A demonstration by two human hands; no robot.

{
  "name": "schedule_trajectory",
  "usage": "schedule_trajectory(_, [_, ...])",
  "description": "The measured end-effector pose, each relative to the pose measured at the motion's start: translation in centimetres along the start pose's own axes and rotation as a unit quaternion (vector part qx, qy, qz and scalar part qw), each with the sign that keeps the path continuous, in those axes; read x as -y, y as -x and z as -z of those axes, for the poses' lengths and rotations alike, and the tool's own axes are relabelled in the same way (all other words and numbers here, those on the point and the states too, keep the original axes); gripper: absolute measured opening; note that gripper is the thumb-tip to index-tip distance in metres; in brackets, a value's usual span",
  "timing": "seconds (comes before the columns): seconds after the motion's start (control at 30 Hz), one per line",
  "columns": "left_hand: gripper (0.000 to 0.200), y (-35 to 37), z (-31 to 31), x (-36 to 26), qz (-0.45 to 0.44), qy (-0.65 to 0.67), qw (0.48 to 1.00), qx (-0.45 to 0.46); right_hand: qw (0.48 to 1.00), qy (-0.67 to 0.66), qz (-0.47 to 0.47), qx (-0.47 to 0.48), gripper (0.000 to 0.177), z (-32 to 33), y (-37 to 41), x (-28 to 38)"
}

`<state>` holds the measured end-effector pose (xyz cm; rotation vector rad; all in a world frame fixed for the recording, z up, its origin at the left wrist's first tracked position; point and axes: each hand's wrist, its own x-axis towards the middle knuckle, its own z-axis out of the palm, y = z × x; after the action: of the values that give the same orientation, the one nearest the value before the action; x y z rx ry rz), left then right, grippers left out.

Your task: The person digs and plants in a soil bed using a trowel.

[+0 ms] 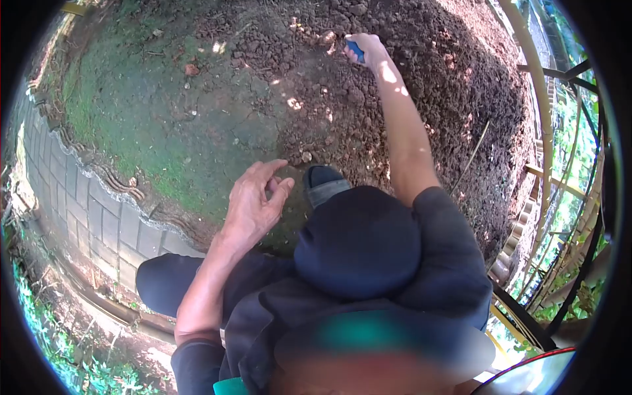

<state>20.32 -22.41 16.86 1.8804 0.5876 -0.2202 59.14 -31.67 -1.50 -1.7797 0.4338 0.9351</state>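
Observation:
My right hand (pixel 370 47) reaches far forward, fingers wrapped round a tool with a blue handle (pixel 356 51). The working end of this tool cannot be made out against the brown soil. Loose, clumpy soil (pixel 316 72) lies around that hand. My left hand (pixel 255 201) hovers near my left knee, over the mossy ground, with thumb and index finger apart and the other fingers bent; I see nothing in it. A dark sandal or shoe (pixel 322 183) shows just to the right of it.
Green, mossy earth (pixel 171 118) spreads to the left, bordered by a wavy edging (pixel 112 184) and a grey brick path (pixel 92 204). Dark tilled soil (pixel 454 99) covers the right side. A thin stick (pixel 475 148) lies there, near a bamboo and metal fence (pixel 543 118).

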Motion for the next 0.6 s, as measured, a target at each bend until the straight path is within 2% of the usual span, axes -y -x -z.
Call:
schedule_trajectory(0.03, [0.032, -0.3, 0.0, 0.0, -0.009, -0.001, 1.0, 0.001, 0.998, 0.048, 0.022, -0.023, 0.021, -0.7, 0.7, 0.3])
schedule_trajectory(0.07, [0.032, -0.3, 0.0, -0.2, -0.01, 0.0, 1.0, 0.008, 0.985, 0.153, 0.079, 0.003, 0.02, -0.7, -0.6, -0.6])
schedule_trajectory(0.13, [0.032, -0.9, -0.3, -0.9, -0.02, 0.002, 1.0, 0.019, 0.969, 0.232, 0.063, -0.058, 0.019, -2.0, -2.3, -1.0])
schedule_trajectory(0.17, [0.032, -1.4, -0.5, -0.9, -0.032, 0.008, 0.999, 0.015, 0.989, 0.138, 0.024, -0.044, 0.016, -2.1, -2.2, -0.6])
schedule_trajectory(0.27, [0.032, -1.6, -1.1, -0.9, -0.028, 0.013, 0.999, 0.017, 0.993, 0.089, -0.015, -0.078, 0.016, -3.6, -2.8, 0.2])
schedule_trajectory(0.3, [0.032, -1.7, -1.0, -1.0, -0.016, 0.005, 1.0, 0.019, 0.991, 0.054, 0.046, -0.112, 0.014, -4.1, -2.9, -1.1])
schedule_trajectory(0.47, [0.031, -0.9, -1.0, -0.3, -0.025, -0.006, 1.0, -0.004, 0.978, -0.075, 0.157, -0.117, 0.014, -4.2, -1.6, -4.7])
schedule_trajectory(0.53, [0.031, -0.7, -0.9, -0.5, -0.017, -0.005, 1.0, -0.006, 0.971, -0.104, 0.16, -0.143, 0.017, -4.7, -1.2, -5.4])
schedule_trajectory(0.6, [0.032, -0.8, -0.8, -0.5, -0.018, -0.008, 1.0, -0.007, 0.966, -0.129, 0.189, -0.121, 0.018, -4.6, -1.1, -5.8])
